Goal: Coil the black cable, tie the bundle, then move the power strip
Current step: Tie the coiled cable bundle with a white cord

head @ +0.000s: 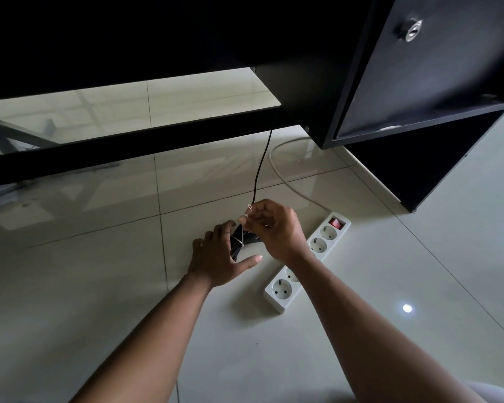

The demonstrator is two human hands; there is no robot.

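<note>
A black cable (259,170) hangs down from the desk's underside to a small coiled black bundle (239,241) on the floor tiles. My left hand (220,261) rests on the bundle's left side, fingers laid over it, thumb spread toward the right. My right hand (275,228) hovers just above and right of the bundle, pinching a thin white tie (248,210) whose strand crosses the coil. The white power strip (306,261) lies diagonally on the floor right of my hands, its red switch (336,223) at the far end; my right wrist hides part of it.
A black desk crossbar (128,152) runs across the floor behind the hands. A black cabinet (419,82) with a metal lock stands at the upper right. The strip's white cord (282,175) curves back toward the cabinet. Glossy pale tiles cover the floor.
</note>
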